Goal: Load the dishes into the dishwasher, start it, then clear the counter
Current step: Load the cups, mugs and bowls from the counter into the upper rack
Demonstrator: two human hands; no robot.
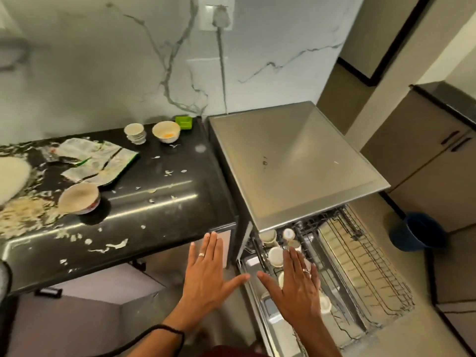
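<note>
At the left of the frame the black table (pixel 159 202) carried a tipped bowl (pixel 78 198), torn wrappers (pixel 100 161), and two more bowls (pixel 166 131) near the wall. At lower centre the left hand (pixel 206 276) and right hand (pixel 298 287) were spread flat, holding nothing. Right of them, the dishwasher (pixel 296 161) stood open, cups (pixel 275 256) in its pulled-out rack (pixel 360 266).

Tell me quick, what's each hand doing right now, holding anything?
Left hand: open, fingers straight and spread, holding nothing.
Right hand: open, fingers straight, holding nothing, above the dishwasher rack.
</note>
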